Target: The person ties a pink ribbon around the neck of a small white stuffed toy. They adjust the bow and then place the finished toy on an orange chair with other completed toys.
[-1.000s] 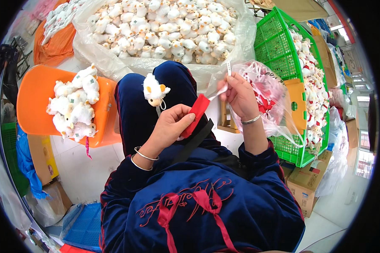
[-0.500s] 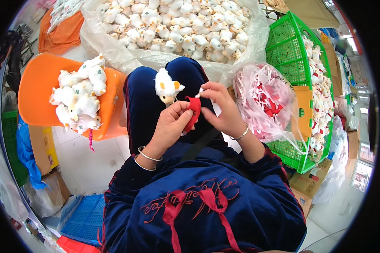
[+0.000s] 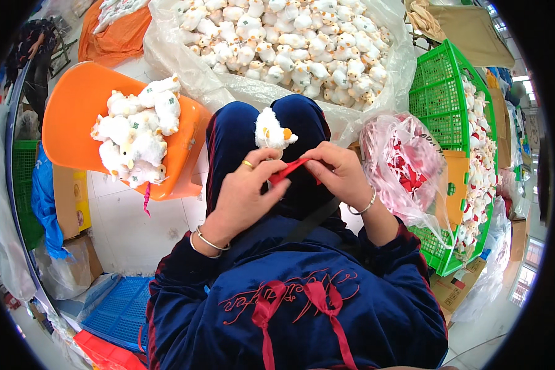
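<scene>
A strip of red fabric (image 3: 288,169) is stretched between my two hands above my lap. My left hand (image 3: 248,188) pinches one end, with a ring on one finger. Thumb and fingers of my right hand (image 3: 339,172) grip the other end. Just beyond the fingers, a small white plush animal (image 3: 271,131) with orange ears lies on my thighs. Its lower part is hidden behind my left hand. I cannot make out whether the fabric touches it.
Several white plush animals lie on an orange chair (image 3: 74,123) at left. A large clear plastic bag (image 3: 185,71) full of them is ahead. At right are a bag of red-and-white pieces (image 3: 401,154) and a green crate (image 3: 435,92) beside dressed plush animals.
The view has shifted, so the surroundings sit further right. My hands have come closer together and now pull the red fabric flat between them; before, my left hand held it upright.
</scene>
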A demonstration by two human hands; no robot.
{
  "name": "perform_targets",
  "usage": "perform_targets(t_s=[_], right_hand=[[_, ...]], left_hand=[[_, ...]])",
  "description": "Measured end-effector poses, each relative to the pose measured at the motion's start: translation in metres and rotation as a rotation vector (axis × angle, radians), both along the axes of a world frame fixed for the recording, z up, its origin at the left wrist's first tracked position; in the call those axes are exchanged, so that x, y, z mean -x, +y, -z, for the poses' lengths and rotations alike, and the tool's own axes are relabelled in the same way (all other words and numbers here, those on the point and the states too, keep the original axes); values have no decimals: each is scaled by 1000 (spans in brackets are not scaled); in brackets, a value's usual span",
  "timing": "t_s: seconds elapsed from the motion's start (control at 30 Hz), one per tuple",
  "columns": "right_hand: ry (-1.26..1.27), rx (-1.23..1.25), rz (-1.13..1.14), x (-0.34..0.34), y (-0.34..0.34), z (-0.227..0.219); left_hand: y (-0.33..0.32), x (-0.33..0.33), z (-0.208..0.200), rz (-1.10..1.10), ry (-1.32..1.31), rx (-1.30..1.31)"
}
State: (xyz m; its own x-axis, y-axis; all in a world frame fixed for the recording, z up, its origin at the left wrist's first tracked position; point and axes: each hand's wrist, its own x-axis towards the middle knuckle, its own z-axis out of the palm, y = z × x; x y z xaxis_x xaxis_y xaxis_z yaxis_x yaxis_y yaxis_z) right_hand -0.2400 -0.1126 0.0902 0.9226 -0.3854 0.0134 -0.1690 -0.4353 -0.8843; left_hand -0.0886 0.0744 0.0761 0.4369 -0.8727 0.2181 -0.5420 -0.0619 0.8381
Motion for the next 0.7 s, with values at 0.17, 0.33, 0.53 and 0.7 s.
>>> perform_targets(t_s=[0.17, 0.33, 0.53, 0.7], right_hand=[[-68, 151, -50, -27, -14, -18], [-119, 168, -60, -55, -29, -18], [-225, 315, -30, -69, -38, -3], [-349, 583, 33, -81, -51, 28]], left_hand=[[-9, -35, -27, -80, -171, -81], [-24, -65, -45, 7, -166, -119], [-45, -83, -53, 20, 114, -252], [-62, -100, -1, 15, -374, 106]])
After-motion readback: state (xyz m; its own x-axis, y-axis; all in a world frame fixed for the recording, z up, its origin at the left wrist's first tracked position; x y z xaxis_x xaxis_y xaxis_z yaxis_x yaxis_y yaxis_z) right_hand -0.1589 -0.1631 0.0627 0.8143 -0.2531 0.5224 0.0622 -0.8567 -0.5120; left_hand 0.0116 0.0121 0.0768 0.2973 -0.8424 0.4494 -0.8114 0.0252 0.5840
